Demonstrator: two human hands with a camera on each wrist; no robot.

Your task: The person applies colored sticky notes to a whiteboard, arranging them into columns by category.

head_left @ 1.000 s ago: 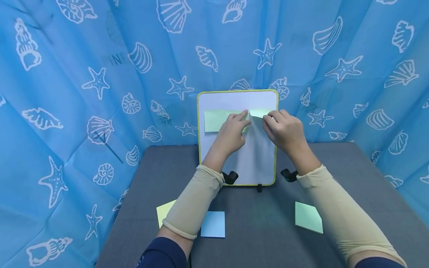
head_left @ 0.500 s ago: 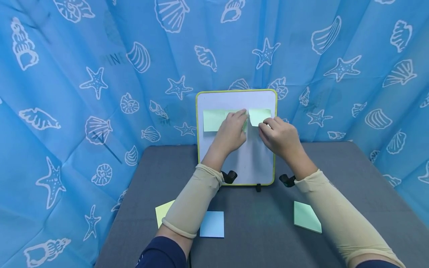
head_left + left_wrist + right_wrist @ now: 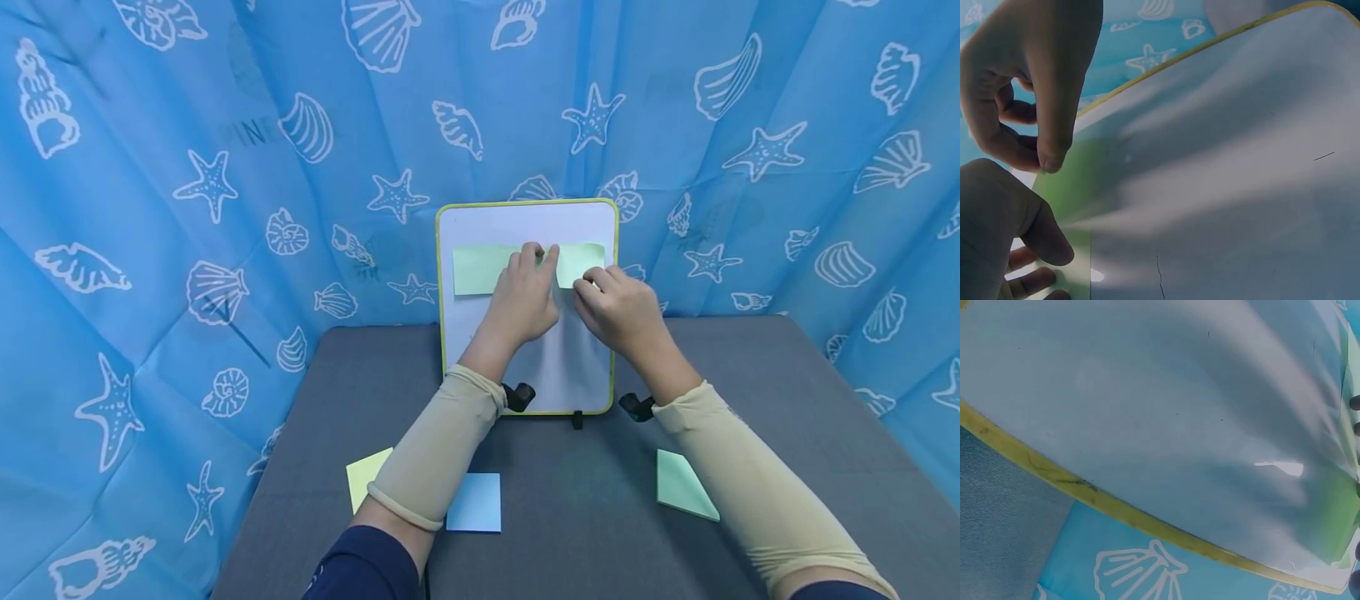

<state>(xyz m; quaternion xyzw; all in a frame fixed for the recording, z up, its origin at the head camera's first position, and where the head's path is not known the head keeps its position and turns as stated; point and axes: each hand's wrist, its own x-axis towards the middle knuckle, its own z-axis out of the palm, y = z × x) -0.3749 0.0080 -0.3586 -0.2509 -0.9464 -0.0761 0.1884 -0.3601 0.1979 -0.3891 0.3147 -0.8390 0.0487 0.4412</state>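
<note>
A whiteboard (image 3: 555, 375) with a yellow rim stands upright on the table. Light green sticky notes form a row across its upper part. My left hand (image 3: 522, 296) touches the row near its middle, its fingers over the left-hand notes (image 3: 480, 271). On the right, my right hand (image 3: 618, 307) pinches the lower edge of the right-hand sticky note (image 3: 580, 260) between thumb and curled finger. Both hands meet close together over a green sticky note (image 3: 1075, 187) in the left wrist view. The right wrist view shows only dark fingertips (image 3: 1356, 403) at its edge, beside the notes.
On the grey table (image 3: 577, 542) lie a yellow sticky-note pad (image 3: 365, 475), a blue one (image 3: 474, 502) and a green one (image 3: 684, 486). The left sleeve partly covers the yellow pad. Behind the board hangs a blue shell-patterned curtain (image 3: 300, 67).
The right-hand sticky note has come down from being lifted and now lies flatter on the board. My right hand has moved down and left. My left hand's fingers have shifted slightly, spreading apart.
</note>
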